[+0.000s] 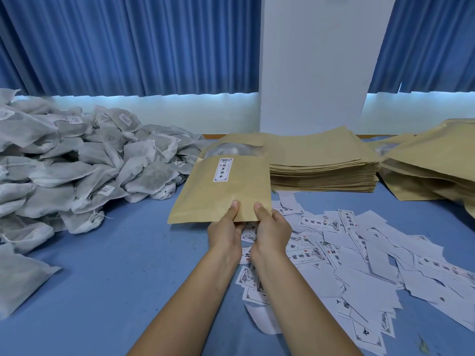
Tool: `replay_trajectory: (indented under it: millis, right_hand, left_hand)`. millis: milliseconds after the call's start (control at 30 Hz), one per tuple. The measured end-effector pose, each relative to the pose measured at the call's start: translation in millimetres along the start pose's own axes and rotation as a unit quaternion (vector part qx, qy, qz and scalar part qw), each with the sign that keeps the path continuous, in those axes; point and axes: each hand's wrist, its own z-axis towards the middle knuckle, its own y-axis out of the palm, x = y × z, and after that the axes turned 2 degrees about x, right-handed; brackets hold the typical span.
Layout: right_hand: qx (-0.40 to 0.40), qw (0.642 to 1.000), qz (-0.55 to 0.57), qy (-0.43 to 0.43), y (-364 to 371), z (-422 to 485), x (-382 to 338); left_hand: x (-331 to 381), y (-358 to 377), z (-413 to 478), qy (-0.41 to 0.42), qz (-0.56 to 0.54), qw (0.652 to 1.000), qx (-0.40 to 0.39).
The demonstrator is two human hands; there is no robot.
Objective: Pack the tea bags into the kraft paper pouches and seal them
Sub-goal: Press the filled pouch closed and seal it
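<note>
A kraft paper pouch (218, 186) with a white printed label and a clear window at its far end hangs tilted over the blue table. My left hand (227, 228) and my right hand (271, 228) pinch its near edge side by side, thumbs on top. A big heap of grey-white tea bags (77, 165) fills the left of the table. A flat stack of unfilled kraft pouches (321, 163) lies just behind and right of the held pouch.
Loose white printed labels and backing slips (359, 255) litter the table's right side under and beside my right forearm. More kraft pouches (431, 163) are piled at the far right. Blue curtains and a white pillar (316, 60) stand behind the table.
</note>
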Motion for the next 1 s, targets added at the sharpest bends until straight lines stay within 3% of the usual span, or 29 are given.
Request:
replay_trajectory:
  millis: [133, 800, 1000]
  right_hand:
    - [0.026, 0.999, 0.026, 0.034, -2, 3, -4]
    - [0.076, 0.993, 0.064, 0.060, -8, 3, -21]
    - [0.100, 0.988, 0.093, 0.065, -13, 7, -27]
  left_hand:
    - [9, -7, 9, 0.022, -0.006, 0.999, 0.046]
    - [23, -15, 23, 0.081, 0.066, 0.994, 0.043]
    - [27, -19, 31, 0.103, 0.118, 0.983, 0.095]
